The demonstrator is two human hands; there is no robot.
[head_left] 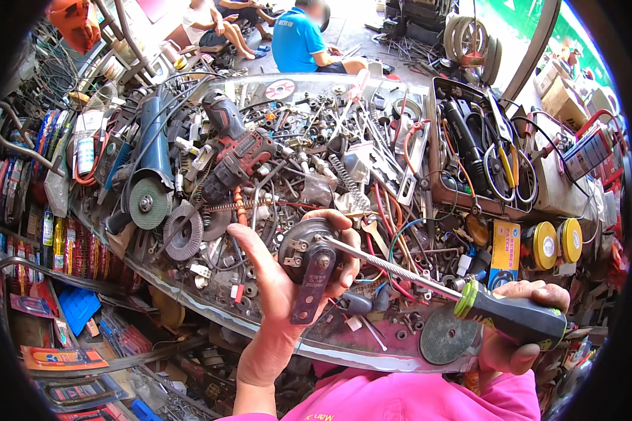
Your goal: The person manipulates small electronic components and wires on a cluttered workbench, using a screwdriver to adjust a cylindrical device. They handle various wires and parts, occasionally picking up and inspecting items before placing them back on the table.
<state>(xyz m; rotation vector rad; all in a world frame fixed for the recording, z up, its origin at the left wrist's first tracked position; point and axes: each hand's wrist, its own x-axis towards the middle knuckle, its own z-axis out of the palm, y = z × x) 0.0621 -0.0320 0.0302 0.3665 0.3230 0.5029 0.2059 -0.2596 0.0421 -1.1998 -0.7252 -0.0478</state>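
Observation:
My left hand (pixel 274 302) cradles a round black disc horn (pixel 298 242), its fingers curled behind it and its thumb standing off to the side. A flat dark metal bracket (pixel 307 295) hangs from a nut at the horn's middle, and small metal terminals sit on its left part. In my right hand (pixel 509 347) is a screwdriver (pixel 512 316) with a black and green handle, gripped from below and behind. Its long shaft reaches left, and the tip meets the horn's face near the upper edge, above the nut. Whether it sits in a screw I cannot tell.
Beneath my hands a glass-topped bench (pixel 196 309) is heaped with bolts, springs and wires. A red and black cordless drill (pixel 239 158) and a blue angle grinder (pixel 152 140) lie left; an open tool case (pixel 439 186) stands right. A person in blue (pixel 298 38) sits beyond.

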